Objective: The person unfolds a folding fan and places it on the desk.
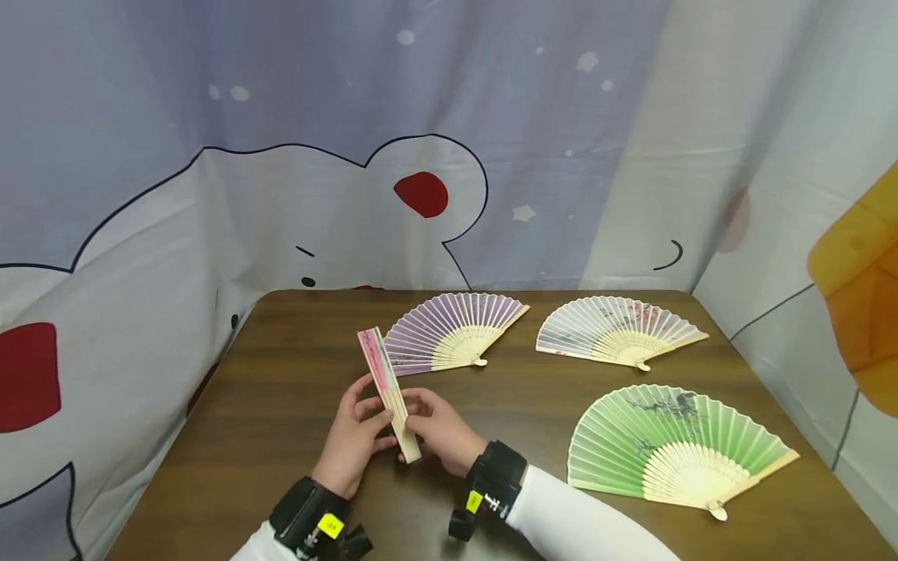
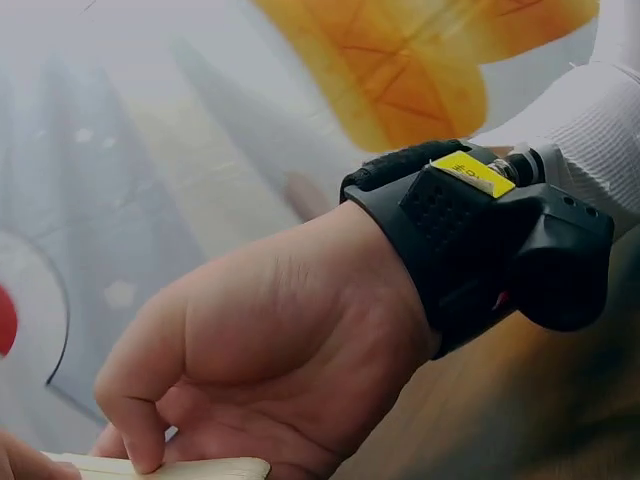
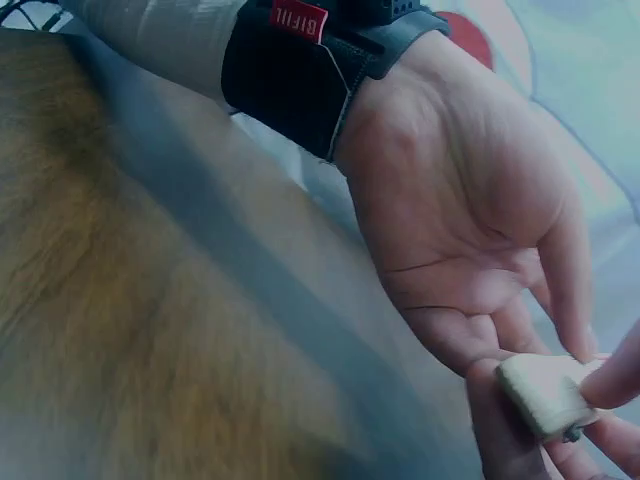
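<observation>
A folded hand fan, with pink and pale cloth at its upper end and bare bamboo sticks below, is held tilted above the table between both hands. My left hand pinches it from the left, its thumb across the sticks. From the right, my right hand grips the lower sticks between thumb and fingers. The left wrist view shows the thumb pressing on the pale sticks. In the right wrist view the blunt end of the folded fan and its small rivet show between the fingers.
An open purple fan lies just behind the folded one. Farther right lie an open white floral fan and, nearer, an open green fan. The brown wooden table meets a printed curtain at its back.
</observation>
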Demonstrator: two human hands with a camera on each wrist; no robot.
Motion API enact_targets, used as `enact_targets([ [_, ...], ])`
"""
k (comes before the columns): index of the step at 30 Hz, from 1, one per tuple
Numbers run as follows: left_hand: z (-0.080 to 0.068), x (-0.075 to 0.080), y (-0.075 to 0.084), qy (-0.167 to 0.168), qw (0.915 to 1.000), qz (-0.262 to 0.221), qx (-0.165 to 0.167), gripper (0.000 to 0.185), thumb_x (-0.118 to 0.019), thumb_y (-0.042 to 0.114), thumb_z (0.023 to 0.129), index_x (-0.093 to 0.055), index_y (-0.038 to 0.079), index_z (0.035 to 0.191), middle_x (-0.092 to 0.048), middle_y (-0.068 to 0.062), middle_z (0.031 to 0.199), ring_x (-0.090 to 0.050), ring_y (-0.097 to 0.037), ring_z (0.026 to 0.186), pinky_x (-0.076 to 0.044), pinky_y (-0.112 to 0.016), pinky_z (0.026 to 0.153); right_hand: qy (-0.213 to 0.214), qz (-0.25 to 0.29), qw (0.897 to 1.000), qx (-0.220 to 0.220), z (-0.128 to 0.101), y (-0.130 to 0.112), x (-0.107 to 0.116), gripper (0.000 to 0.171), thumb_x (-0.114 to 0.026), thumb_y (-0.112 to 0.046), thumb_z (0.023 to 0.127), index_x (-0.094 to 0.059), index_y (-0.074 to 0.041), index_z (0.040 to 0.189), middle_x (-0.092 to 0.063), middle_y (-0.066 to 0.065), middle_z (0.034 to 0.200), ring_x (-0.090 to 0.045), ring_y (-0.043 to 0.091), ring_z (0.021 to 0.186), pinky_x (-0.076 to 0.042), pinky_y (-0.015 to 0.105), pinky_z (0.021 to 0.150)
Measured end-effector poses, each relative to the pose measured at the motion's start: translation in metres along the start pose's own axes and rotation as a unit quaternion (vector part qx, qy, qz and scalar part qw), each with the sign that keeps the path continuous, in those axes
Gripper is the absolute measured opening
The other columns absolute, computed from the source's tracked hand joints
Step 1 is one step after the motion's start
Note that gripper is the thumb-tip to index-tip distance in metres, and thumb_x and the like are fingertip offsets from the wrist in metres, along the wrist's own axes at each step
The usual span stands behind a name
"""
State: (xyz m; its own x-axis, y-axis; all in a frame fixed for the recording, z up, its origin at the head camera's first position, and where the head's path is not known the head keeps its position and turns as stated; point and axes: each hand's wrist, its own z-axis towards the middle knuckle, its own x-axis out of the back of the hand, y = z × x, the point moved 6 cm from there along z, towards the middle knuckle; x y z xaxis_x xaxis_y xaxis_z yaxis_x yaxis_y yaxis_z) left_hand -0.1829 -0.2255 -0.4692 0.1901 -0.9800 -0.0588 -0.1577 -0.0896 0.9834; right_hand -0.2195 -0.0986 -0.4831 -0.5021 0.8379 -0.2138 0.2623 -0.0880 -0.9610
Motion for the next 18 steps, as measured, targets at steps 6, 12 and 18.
enact_targets([
  [6, 0.003, -0.036, 0.014, -0.044, 0.9984, 0.019, -0.03, 0.064, -0.059, 0.004, 0.097, -0.03, 0.02, 0.151, -0.053, -0.019, 0.125, -0.063, -0.024, 0.092, -0.059, -0.037, 0.071, 0.05, 0.006, 0.998, 0.047, -0.013, -0.013, 0.029, 0.048, -0.049, -0.001, 0.09, -0.045, -0.003, 0.137, -0.057, 0.017, 0.116, -0.063, 0.025, 0.079, -0.058, 0.039, 0.059],
  [12, 0.002, -0.072, 0.027, -0.088, 0.9945, 0.019, -0.053, 0.066, -0.06, 0.002, 0.096, -0.031, 0.023, 0.152, -0.054, -0.016, 0.124, -0.064, -0.023, 0.091, -0.059, -0.04, 0.071, 0.099, 0.019, 0.99, 0.101, -0.03, -0.029, 0.057, 0.04, -0.047, 0.0, 0.092, -0.046, -0.001, 0.132, -0.058, 0.015, 0.111, -0.061, 0.023, 0.086, -0.057, 0.038, 0.062],
  [18, -0.003, -0.1, 0.034, -0.129, 0.988, 0.01, -0.085, 0.067, -0.06, -0.003, 0.094, -0.034, 0.023, 0.15, -0.053, -0.017, 0.12, -0.062, -0.022, 0.086, -0.059, -0.038, 0.068, 0.149, 0.042, 0.979, 0.133, -0.049, -0.037, 0.076, 0.037, -0.047, 0.001, 0.092, -0.048, 0.001, 0.129, -0.058, 0.013, 0.108, -0.06, 0.021, 0.085, -0.055, 0.036, 0.059],
])
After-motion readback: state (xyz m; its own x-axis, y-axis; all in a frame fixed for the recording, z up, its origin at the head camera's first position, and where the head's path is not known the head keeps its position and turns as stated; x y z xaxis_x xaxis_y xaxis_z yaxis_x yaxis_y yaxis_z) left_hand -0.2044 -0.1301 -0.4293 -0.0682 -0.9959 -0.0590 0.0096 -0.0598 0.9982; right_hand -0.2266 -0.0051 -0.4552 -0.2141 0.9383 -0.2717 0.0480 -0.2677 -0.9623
